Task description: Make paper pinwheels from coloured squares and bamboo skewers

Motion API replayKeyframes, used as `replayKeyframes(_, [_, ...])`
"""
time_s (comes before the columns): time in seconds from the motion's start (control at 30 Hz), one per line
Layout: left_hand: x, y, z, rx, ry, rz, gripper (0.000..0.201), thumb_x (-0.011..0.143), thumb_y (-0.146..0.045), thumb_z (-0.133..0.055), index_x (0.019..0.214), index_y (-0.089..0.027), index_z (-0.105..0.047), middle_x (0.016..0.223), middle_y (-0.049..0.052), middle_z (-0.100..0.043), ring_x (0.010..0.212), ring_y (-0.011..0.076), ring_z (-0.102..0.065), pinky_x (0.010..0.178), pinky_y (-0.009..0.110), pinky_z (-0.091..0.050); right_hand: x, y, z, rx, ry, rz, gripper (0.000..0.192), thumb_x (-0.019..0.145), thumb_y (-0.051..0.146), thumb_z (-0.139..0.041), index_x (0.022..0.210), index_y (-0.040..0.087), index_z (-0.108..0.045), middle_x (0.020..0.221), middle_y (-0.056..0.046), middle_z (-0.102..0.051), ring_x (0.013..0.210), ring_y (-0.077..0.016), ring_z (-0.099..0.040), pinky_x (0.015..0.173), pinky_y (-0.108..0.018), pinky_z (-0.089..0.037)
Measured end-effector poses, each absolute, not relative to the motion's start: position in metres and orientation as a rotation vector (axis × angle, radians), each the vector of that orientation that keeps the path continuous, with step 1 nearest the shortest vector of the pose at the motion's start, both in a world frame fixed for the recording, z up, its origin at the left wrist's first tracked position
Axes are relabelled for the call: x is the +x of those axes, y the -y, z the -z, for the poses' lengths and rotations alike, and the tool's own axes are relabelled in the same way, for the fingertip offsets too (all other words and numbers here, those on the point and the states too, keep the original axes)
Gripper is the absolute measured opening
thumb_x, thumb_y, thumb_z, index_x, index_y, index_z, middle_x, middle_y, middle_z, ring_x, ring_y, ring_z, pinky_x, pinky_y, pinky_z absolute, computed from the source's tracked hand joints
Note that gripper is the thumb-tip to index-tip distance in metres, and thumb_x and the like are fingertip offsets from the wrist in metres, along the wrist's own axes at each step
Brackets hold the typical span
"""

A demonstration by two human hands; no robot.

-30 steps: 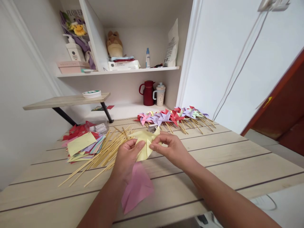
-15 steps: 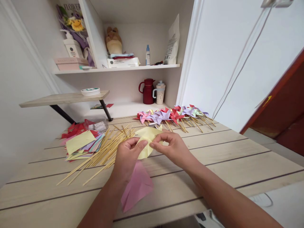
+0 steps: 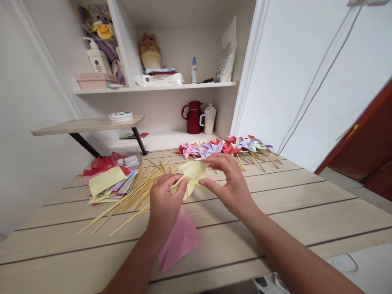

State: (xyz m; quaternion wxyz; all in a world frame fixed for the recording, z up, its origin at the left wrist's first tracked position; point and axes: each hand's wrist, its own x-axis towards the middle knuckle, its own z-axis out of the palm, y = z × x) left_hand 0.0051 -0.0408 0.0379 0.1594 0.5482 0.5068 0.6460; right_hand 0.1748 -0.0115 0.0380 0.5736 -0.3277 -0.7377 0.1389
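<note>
Above the middle of the pale wooden table (image 3: 306, 212), both hands hold 1 yellow paper piece (image 3: 191, 176) just off the surface. The left hand (image 3: 165, 200) pinches its lower left edge between thumb and fingers, closed on the paper. The right hand (image 3: 231, 183) has its thumb against the paper's right edge and its fingers curled over the top, also gripping it. The paper's flaps are partly bent inward, so it looks half shaped into a pinwheel head, with no stick on it yet.

As for progress, a row of finished pinwheels (image 3: 226, 148) in pink, purple, red and green lies at the far side of the table, well beyond the hands, sticks pointing toward the right. Much material appears unused: a loose spread of bamboo sticks (image 3: 134, 196) lies just left of the left hand, and a stack of coloured paper squares (image 3: 107, 183) sits farther left, near the wall. A pink paper piece (image 3: 180, 241) lies flat on the table under the left wrist, near the front edge. Judging by this, many pinwheels are done, the yellow one is mid-fold, and many sheets remain.
</note>
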Motion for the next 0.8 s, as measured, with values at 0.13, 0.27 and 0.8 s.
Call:
replayKeyframes(0.13, [0.0035, 0.0376, -0.0335, 1.731, -1.41, -1.898, 0.007, 0.068, -0.025, -0.08, 0.066, -0.031, -0.077, 0.073, 0.001, -0.075, 0.079, 0.0259, -0.063, 0.101, 0.042, -0.036, 0.1742, 0.0173, -0.0409, -0.77, 1.736, -0.116, 0.049, 0.083, 0.03, -0.074, 0.129, 0.034, -0.058, 0.127, -0.009, -0.05, 0.125, -0.0304, -0.048, 0.108, -0.051, -0.041])
replayKeyframes(0.27, [0.0028, 0.0364, -0.0315, 1.838, -1.373, -1.859, 0.008, 0.069, -0.025, -0.079, 0.067, -0.032, -0.076, 0.072, 0.001, -0.076, 0.075, 0.0253, -0.064, 0.102, 0.043, -0.033, 0.1724, 0.0172, -0.0382, -0.77, 1.791, -0.035, 0.036, 0.085, 0.029, -0.073, 0.119, 0.034, -0.066, 0.129, -0.009, -0.054, 0.125, -0.0315, -0.05, 0.107, -0.053, -0.039])
replayKeyframes(0.8, [0.0064, 0.0392, -0.0276, 2.256, -1.445, -1.763, 0.012, 0.083, -0.024, -0.068, 0.079, -0.031, -0.077, 0.077, 0.0, -0.076, 0.075, 0.0219, -0.066, 0.103, 0.042, -0.031, 0.1743, 0.0118, -0.0375, -0.724, 1.911, -0.165, 0.01, 0.086, 0.016, -0.067, 0.084, 0.026, -0.071, 0.094, -0.003, -0.075, 0.097, -0.0253, -0.06, 0.093, -0.045, -0.043])
